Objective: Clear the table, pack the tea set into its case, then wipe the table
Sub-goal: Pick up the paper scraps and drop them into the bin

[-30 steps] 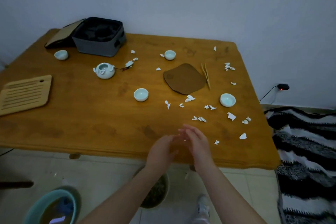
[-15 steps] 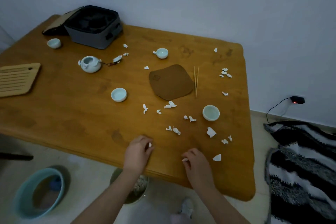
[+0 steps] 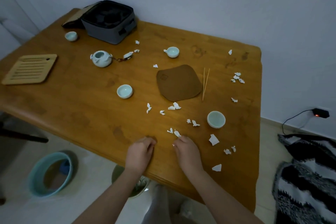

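1. The wooden table (image 3: pixel 72 114) in front of me carries everything.
2. An open grey case (image 3: pixel 109 29) sits at the far left corner.
3. There are four pale cups: one beside the case (image 3: pixel 71 36), one further right (image 3: pixel 171 52), one in the middle (image 3: pixel 124 91) and one nearer me on the right (image 3: pixel 216 119).
4. A teapot (image 3: pixel 101 58) stands open, its lid (image 3: pixel 128 55) lying just beside it.
5. A slatted tray (image 3: pixel 30 69) lies flat at the left edge.
6. A brown mat (image 3: pixel 179 82) has two thin sticks (image 3: pixel 205 83) just to its right.
7. Torn paper scraps (image 3: pixel 213 139) are scattered over the right half.
8. My left hand (image 3: pixel 140 152) and right hand (image 3: pixel 187 152) rest near the front edge, the right pinching a scrap.
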Action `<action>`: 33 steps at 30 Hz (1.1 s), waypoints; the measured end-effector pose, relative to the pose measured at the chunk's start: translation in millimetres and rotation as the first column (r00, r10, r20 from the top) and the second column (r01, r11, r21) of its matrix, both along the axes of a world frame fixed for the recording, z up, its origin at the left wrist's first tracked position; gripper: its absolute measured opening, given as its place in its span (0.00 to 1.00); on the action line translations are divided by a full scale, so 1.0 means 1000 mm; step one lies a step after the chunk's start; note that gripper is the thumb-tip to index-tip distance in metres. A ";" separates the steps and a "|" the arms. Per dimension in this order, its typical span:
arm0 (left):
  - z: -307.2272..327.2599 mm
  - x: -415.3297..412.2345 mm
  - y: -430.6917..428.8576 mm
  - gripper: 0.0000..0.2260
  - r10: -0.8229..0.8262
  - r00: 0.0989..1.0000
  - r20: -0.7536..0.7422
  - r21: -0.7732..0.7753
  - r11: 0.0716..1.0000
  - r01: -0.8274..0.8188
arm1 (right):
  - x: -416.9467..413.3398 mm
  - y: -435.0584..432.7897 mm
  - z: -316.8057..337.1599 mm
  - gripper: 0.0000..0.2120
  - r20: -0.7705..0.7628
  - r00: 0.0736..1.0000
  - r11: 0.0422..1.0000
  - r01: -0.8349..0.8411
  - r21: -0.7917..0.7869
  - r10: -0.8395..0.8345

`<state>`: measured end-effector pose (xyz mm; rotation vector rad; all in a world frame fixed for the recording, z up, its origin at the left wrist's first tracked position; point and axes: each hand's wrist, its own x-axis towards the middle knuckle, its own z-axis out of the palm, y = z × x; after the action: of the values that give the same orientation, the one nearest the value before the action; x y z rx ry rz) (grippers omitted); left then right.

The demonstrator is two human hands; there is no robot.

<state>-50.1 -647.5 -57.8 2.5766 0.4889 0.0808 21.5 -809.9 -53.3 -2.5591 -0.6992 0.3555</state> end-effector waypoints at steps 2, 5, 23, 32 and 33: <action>-0.001 0.002 -0.001 0.06 0.029 1.000 0.011 -0.044 0.999 -0.029 | 0.013 0.010 0.001 0.12 0.023 1.000 1.000 0.020 0.009 -0.020; -0.004 0.013 -0.002 0.07 0.070 0.997 0.029 -0.121 0.990 -0.066 | 0.030 0.017 0.005 0.19 0.077 0.995 0.998 0.058 -0.011 -0.057; 0.002 0.085 0.057 0.16 -0.006 0.998 0.061 -0.051 0.999 0.009 | 0.052 0.039 -0.018 0.45 0.016 0.993 0.979 0.121 -0.165 -0.120; -0.006 0.096 0.070 0.20 -0.082 0.997 0.010 -0.073 0.994 0.082 | 0.094 0.058 -0.038 0.37 0.154 0.975 0.963 -0.123 -0.240 0.162; -0.005 0.098 0.069 0.19 -0.103 0.994 0.028 -0.079 0.991 0.105 | 0.096 0.060 -0.038 0.36 0.153 0.968 0.960 -0.160 -0.231 0.198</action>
<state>47.7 -578.8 -62.4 2.5138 0.3411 0.0546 117.6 -749.7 -91.1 -2.7650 -1.0134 0.2813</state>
